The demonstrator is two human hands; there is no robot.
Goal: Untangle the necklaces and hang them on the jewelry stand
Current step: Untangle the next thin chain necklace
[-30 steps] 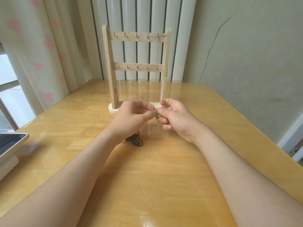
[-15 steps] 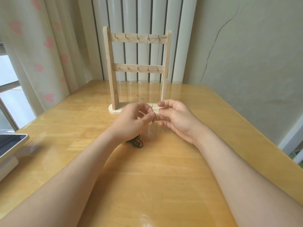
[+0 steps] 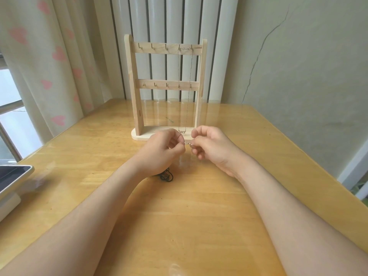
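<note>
Two bare forearms reach in from the near edge of a glossy wooden surface (image 3: 199, 226) and meet around its middle. The left hand (image 3: 165, 150) and right hand (image 3: 211, 146) are raised just above the surface, knuckles up, fingers curled inward. Each hand pinches one end of a short visible stretch of fine chain (image 3: 187, 143) between thumb and forefinger, and that stretch runs level across the small gap between them. The rest of this chain is too thin to follow.

One wooden jewelry stand (image 3: 137, 96) is upright near the middle of the far edge, its base just beyond the hands. It has two posts and two crossbars. The top bar (image 3: 159, 49) carries five small hooks and the lower bar (image 3: 159, 85) carries five more, ten in all.

One hung necklace (image 3: 190, 76) is draped over the two hooks at the right end of the top bar. Its two strands fall straight down to a small pendant (image 3: 181, 131) just above the base.

One dark tangled cord (image 3: 166, 176) lies on the surface, partly hidden under the left wrist.

One tablet-like device (image 3: 12, 176) sits at the left edge. Behind the surface are a curtain (image 3: 49, 66) with pink hearts and a cracked wall (image 3: 298, 66).
</note>
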